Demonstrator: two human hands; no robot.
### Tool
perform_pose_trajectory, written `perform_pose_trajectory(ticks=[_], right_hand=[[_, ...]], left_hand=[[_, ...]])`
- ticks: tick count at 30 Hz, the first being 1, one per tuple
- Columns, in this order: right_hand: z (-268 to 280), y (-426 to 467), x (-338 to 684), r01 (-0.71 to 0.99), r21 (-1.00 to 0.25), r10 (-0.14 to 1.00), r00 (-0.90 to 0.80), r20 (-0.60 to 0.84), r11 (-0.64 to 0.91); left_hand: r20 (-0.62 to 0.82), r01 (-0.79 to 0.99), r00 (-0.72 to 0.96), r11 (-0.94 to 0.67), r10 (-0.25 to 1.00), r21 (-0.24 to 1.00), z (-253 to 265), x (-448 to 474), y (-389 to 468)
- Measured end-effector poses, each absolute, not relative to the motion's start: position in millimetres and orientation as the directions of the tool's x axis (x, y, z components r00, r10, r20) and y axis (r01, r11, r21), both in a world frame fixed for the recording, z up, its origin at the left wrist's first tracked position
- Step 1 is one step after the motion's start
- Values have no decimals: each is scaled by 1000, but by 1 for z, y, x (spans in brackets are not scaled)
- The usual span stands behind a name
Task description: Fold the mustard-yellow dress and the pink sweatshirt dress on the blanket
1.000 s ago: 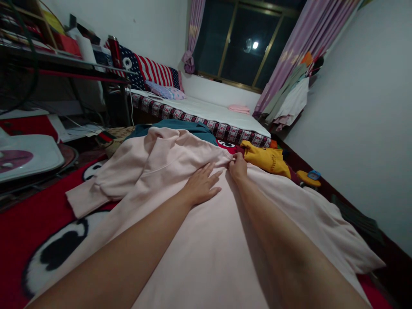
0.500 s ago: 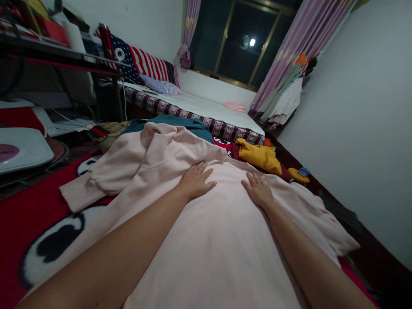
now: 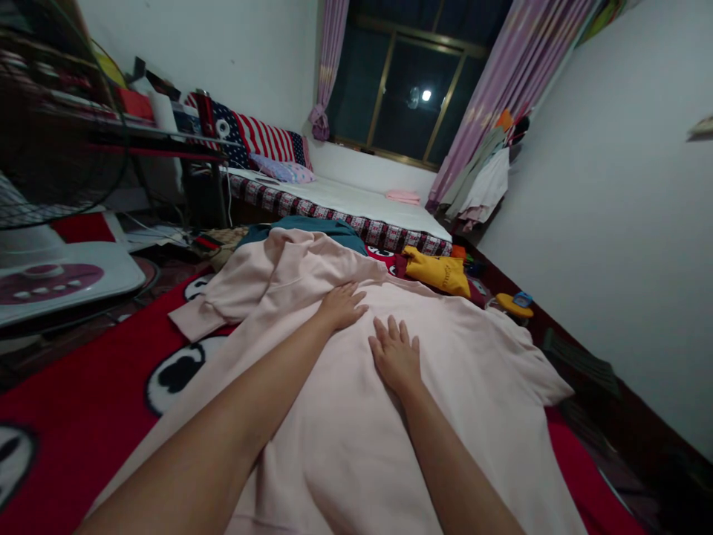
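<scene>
A pale pink sweatshirt (image 3: 345,401) lies spread out on a red blanket (image 3: 105,394) with black-and-white eye shapes. Its neckline points away from me, and a sleeve reaches out to each side. My left hand (image 3: 342,306) rests flat on the upper chest, left of the middle, fingers stretched. Palm down on the cloth to the right of it is my right hand (image 3: 396,355), a little closer to me, its fingers spread. Neither hand grips the fabric. Beyond the collar are a teal garment (image 3: 328,229) and a folded yellow garment (image 3: 437,272).
At the left, a fan (image 3: 56,148) with a white base stands beside a cluttered desk (image 3: 167,141). A bed (image 3: 339,195) runs below the window. Along the right wall are a yellow stool (image 3: 512,306) and hanging clothes (image 3: 484,186).
My right hand has slid left and toward me across the sweatshirt, nearer my left hand. The left hand stays at about the same spot. The view has shifted, showing more of the fan.
</scene>
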State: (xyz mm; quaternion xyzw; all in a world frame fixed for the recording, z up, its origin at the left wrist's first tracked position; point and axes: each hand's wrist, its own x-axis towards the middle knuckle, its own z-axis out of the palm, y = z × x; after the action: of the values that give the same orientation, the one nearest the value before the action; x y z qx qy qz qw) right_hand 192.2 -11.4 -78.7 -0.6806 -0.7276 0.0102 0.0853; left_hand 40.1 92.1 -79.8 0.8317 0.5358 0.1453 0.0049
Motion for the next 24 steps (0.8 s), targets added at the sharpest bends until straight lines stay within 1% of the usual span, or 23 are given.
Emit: perform_pose_trajectory(ticks=[2,5,7,9,10,12,13,14,15,16,17,18,19,20,21,22,23,24], right_hand=[[-80,-14,194,982,-169,990,-58,126,79],[-80,-8,202,962,-256,980,-46,195,96],[-81,-5,205,945,-308,972,-36,234,109],[-83,-4,207,934,-335,967,-35,253,122],[-83,-4,207,931,-342,966,-38,258,128],[-84,-4,207,928,-346,963,-42,265,136],[-85,-5,207,927,-348,962,-43,270,139],[-85,-5,207,926,-350,960,-44,276,143],[-86,-4,207,924,-352,958,-44,284,147],[-87,-4,207,922,-356,955,-44,294,152],[-88,-3,208,919,-361,951,-44,306,158],[-89,-2,208,915,-367,946,-43,320,166],[-90,-1,209,910,-377,940,-40,338,174],[-91,0,209,900,-396,933,-35,357,185],[-91,1,209,881,-425,924,-32,381,205],[-90,1,209,855,-464,911,-25,413,234],[-88,1,208,820,-503,890,-16,456,272],[-86,-1,207,783,-531,859,-8,511,323]], left_hand=[[215,906,354,-390,910,164,-80,42,84],[159,923,320,-345,934,169,-79,42,64],[99,917,345,-358,933,174,-75,36,47],[17,885,423,-417,906,208,-66,25,28],[-23,853,478,-458,878,248,-60,18,20],[-98,767,587,-513,804,385,-45,-1,6],[-125,727,615,-498,779,472,-36,-12,1],[-136,700,608,-448,782,555,-28,-24,-3],[-125,692,559,-378,820,616,-20,-37,-5],[-81,706,458,-307,885,638,-13,-51,-6],[3,744,305,-240,952,623,-7,-66,-6],[127,804,126,-176,984,568,-1,-82,-5],[266,870,-32,-104,963,483,2,-98,-4],[378,917,-153,-11,913,398,5,-114,-3],[425,938,-226,78,877,337,6,-129,-2],[433,942,-275,150,859,300,6,-142,-1],[392,946,-280,183,876,267,4,-152,1],[320,950,-267,194,909,243,3,-160,2]])
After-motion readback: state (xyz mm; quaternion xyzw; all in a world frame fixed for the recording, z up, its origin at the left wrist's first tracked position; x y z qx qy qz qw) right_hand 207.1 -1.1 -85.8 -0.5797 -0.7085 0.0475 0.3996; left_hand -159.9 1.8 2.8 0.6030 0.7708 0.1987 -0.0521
